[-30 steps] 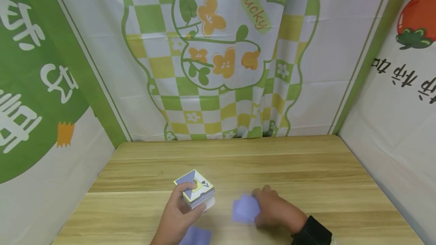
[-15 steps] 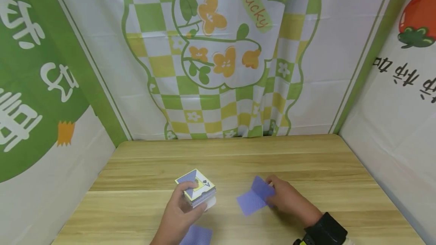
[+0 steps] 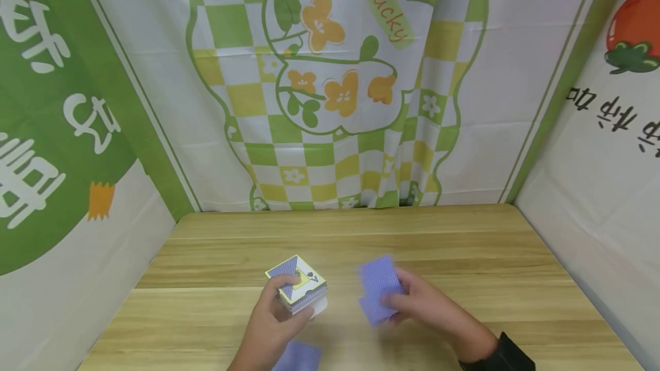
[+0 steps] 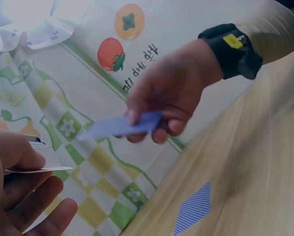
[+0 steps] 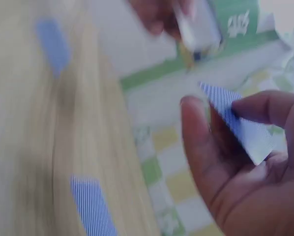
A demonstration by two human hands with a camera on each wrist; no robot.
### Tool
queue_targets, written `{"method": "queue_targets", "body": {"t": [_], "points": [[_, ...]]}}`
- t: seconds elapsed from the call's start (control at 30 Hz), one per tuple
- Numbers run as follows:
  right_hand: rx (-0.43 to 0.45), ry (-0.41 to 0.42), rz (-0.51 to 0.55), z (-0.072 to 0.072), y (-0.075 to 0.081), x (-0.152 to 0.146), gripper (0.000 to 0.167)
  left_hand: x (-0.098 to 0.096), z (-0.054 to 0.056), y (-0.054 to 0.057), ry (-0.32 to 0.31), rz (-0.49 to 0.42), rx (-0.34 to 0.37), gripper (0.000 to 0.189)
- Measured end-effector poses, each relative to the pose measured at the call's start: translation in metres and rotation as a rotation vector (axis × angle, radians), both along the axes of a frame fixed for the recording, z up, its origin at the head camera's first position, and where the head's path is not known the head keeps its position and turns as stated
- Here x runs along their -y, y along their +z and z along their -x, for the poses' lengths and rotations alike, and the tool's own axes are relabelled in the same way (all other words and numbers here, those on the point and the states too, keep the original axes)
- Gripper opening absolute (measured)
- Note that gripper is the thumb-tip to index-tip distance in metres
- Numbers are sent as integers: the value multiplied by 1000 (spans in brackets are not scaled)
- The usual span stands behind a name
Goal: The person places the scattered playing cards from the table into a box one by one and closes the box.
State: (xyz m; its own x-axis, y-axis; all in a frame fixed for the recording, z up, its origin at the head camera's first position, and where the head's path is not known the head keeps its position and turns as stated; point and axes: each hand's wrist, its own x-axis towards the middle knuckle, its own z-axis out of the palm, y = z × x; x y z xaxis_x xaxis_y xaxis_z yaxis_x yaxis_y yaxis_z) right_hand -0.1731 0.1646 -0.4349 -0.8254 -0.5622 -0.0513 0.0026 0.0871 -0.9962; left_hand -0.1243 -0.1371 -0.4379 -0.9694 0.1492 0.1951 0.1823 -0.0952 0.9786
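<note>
My left hand (image 3: 273, 316) grips a playing-card box (image 3: 297, 282), patterned blue with an ace printed on its face. Its white flap hangs out at the near end, and card edges show inside. My right hand (image 3: 425, 308) pinches a blue-backed playing card (image 3: 382, 279) between thumb and fingers; whether it is one card or a thin few I cannot tell. Partly covered by it in the head view, another blue-backed card (image 3: 372, 311) lies on the table. A further card (image 3: 299, 356) lies near my left wrist, also face down, cut off by the frame.
The wooden table (image 3: 464, 245) ends at a patterned curtain (image 3: 330, 176) at the back. Printed cloth panels stand at the left (image 3: 118, 130) and right (image 3: 577, 188). A black band (image 4: 233, 51) sits on my right wrist.
My right hand has lifted a card off the table and turned it, its blue back now facing the head camera. The left hand and the card box have hardly moved.
</note>
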Motion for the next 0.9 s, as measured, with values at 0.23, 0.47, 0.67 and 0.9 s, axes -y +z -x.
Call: {"method": "queue_targets", "body": {"t": [0.23, 0.47, 0.67, 0.9], "points": [[220, 124, 256, -24, 14, 31, 57, -1, 0, -1, -4, -17, -9, 54], [308, 287, 315, -32, 14, 56, 44, -2, 3, -4, -2, 1, -19, 55], [319, 336, 296, -32, 13, 68, 45, -6, 3, -6, 6, 23, -36, 59], [305, 324, 266, -28, 14, 70, 40, -7, 4, -7, -2, 17, -42, 59]]}}
